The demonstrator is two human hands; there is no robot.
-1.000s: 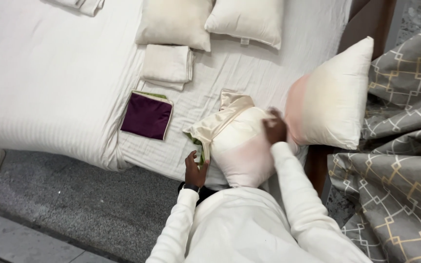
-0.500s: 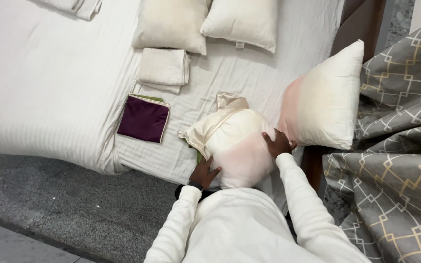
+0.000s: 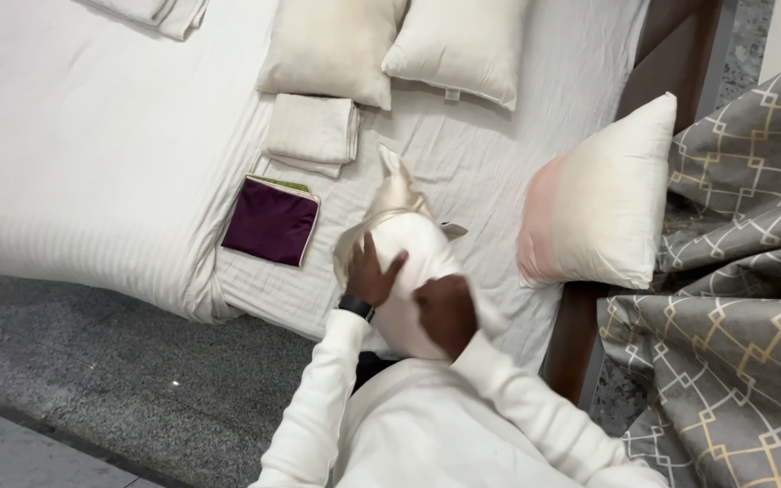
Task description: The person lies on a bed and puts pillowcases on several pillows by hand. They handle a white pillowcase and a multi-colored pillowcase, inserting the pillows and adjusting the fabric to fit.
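A white pillow (image 3: 416, 253) lies on the near edge of the bed, its far end inside a shiny cream pillowcase (image 3: 397, 192). My left hand (image 3: 372, 271) grips the case's open edge on the pillow's left side, fingers spread over it. My right hand (image 3: 446, 312) presses on the pillow's bare near end, fingers curled around it. Both arms wear white sleeves, and a dark band sits on my left wrist.
A folded purple cloth (image 3: 270, 221) and a folded white cloth (image 3: 314, 131) lie left of the pillow. Two pillows (image 3: 332, 50) (image 3: 463, 45) rest at the far side. A pink-tinted pillow (image 3: 603, 199) leans on the wooden bed frame (image 3: 571, 334). A grey patterned blanket (image 3: 734, 298) lies right.
The pillow has turned to point away from me and the case now reaches further over it. My hands moved from its sides onto its near end.
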